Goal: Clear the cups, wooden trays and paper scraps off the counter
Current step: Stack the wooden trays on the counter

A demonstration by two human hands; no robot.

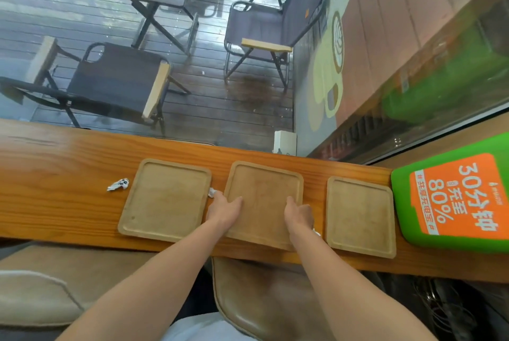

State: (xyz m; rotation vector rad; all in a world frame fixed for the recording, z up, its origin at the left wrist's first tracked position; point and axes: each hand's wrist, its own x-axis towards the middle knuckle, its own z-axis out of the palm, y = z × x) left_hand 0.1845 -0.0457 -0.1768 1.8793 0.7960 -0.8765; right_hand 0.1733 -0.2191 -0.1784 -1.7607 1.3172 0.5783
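Three square wooden trays lie in a row on the wooden counter (55,170): a left tray (165,197), a middle tray (264,189) and a right tray (360,214). My left hand (224,209) grips the middle tray's left edge, thumb on top. Across from it, my right hand (298,214) grips the same tray's right edge. One crumpled paper scrap (118,184) lies left of the left tray. A second small scrap (212,192) sits between the left and middle trays, beside my left hand. Another white scrap (316,232) peeks out by my right wrist. No cups are in view.
A green and orange power-bank station (451,200) stands at the counter's right end. A white box (285,143) sits at the counter's far edge by the window. A brown stool seat (264,294) is below the counter. Chairs and a table stand outside.
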